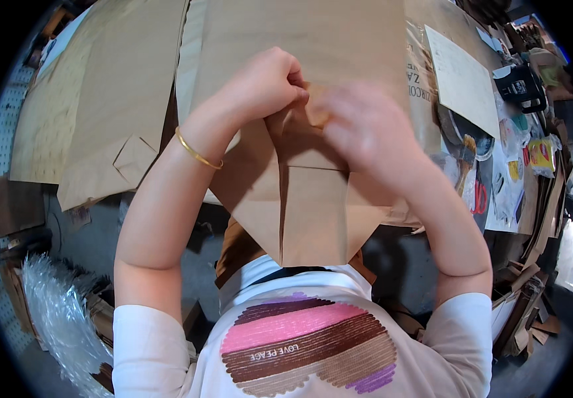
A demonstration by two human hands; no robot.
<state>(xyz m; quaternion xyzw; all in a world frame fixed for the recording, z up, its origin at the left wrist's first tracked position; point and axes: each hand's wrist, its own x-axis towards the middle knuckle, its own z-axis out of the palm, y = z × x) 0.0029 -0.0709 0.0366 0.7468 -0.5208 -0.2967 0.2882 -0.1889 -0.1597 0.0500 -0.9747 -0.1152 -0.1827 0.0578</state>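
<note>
A large brown kraft paper bag [313, 212] lies in front of me, its near end folded into flaps and hanging past the table edge. My left hand [270, 83] is closed, fingers curled in a pinch on a small brown paper flap [315, 109] of the bag. Close by on the right, my right hand [369, 126] is smeared by motion. Its fingers are at the other side of that flap, and whether they grip it does not show. A gold bangle [197, 149] circles my left wrist.
More kraft paper bags [114, 99] lie on the left. At right are a white board [462, 76], a brush [466, 154], red-handled scissors [480, 197], a yellow packet [542, 157] and a black box-shaped thing [519, 87]. Clear plastic wrap [61, 325] is bundled at lower left.
</note>
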